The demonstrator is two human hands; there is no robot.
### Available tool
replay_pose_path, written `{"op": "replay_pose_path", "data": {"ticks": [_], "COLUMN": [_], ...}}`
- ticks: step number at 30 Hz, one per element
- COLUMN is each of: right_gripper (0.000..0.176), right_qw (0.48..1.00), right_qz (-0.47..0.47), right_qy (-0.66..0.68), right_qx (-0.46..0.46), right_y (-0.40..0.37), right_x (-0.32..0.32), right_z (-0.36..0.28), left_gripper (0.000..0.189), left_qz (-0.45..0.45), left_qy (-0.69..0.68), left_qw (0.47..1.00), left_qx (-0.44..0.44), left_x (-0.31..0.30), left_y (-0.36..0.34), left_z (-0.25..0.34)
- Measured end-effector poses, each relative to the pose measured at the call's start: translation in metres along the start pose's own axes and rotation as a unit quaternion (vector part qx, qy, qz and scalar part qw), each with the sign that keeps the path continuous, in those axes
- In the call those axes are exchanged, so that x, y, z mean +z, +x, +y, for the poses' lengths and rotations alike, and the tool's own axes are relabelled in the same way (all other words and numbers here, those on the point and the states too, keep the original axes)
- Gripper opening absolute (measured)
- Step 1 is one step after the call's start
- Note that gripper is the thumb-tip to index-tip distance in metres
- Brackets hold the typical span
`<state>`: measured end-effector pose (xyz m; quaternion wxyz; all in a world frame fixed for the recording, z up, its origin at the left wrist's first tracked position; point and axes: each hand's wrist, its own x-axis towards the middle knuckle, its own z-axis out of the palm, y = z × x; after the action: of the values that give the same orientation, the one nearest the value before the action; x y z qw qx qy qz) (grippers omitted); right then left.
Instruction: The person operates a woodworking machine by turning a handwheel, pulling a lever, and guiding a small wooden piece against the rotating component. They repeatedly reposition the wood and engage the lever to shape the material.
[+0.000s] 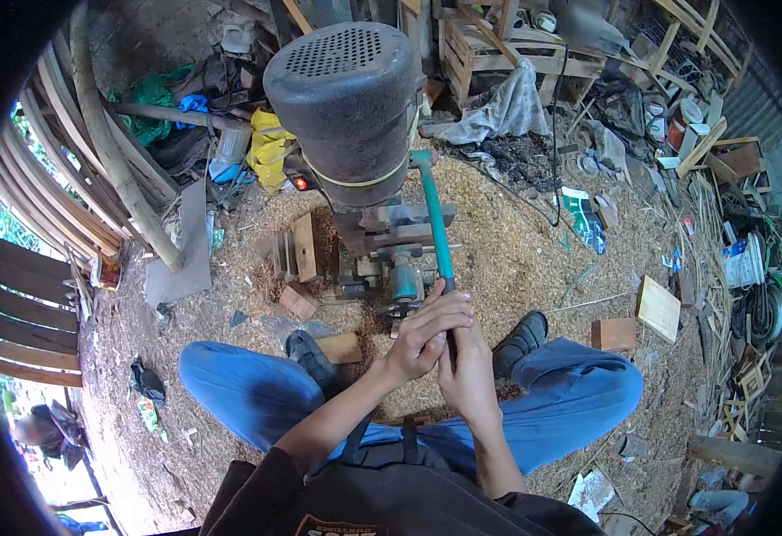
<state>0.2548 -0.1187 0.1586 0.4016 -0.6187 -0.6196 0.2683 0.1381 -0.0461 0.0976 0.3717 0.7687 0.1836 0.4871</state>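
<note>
A dark machine with a large perforated round motor housing (342,98) stands in front of me, a red light glowing on its left side. From its right side a green lever (435,219) with a dark grip slants down toward me. My right hand (467,371) is wrapped round the grip. Over the upper part of the grip lies my left hand (426,330), its fingers closed across the lever and the other hand. Just left of the hands, below the motor, is a small green machine part (403,281).
Wood shavings cover the ground. Wood blocks (297,302) lie left of the machine, another block (614,334) and a pale board (658,309) at the right. My shoes flank the machine's near end. A person (47,433) is at the far left.
</note>
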Motion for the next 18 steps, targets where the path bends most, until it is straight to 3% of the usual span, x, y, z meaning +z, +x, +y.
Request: {"op": "replay_pose_path", "data": {"ticks": [9,12,14,16,18], "right_gripper": [0.034,0.028,0.028,0.032,0.036], "right_qw": [1.0,0.995,0.98,0.968,0.94], "right_qz": [0.006,0.093,0.136,0.179,0.224], "right_qy": [0.009,-0.012,0.091,-0.029,-0.06], "right_qx": [0.013,-0.045,-0.11,-0.173,-0.249], "right_y": [0.007,0.012,0.02,0.053,0.098], "right_x": [-0.008,-0.028,-0.054,-0.077,-0.089], "right_z": [-0.017,-0.049,-0.077,-0.097,-0.109], "left_gripper": [0.039,0.034,0.029,0.032,0.037], "left_qz": [-0.006,0.029,0.092,0.083,0.13], "left_qy": [0.009,-0.032,0.045,0.025,0.007], "left_qw": [1.0,0.999,0.995,0.996,0.989], "left_qx": [0.003,-0.018,-0.012,-0.029,-0.072], "left_x": [-0.007,-0.011,-0.017,-0.026,-0.028], "left_y": [0.008,0.011,0.011,0.008,0.0], "left_z": [0.014,0.036,0.048,0.054,0.051]}}
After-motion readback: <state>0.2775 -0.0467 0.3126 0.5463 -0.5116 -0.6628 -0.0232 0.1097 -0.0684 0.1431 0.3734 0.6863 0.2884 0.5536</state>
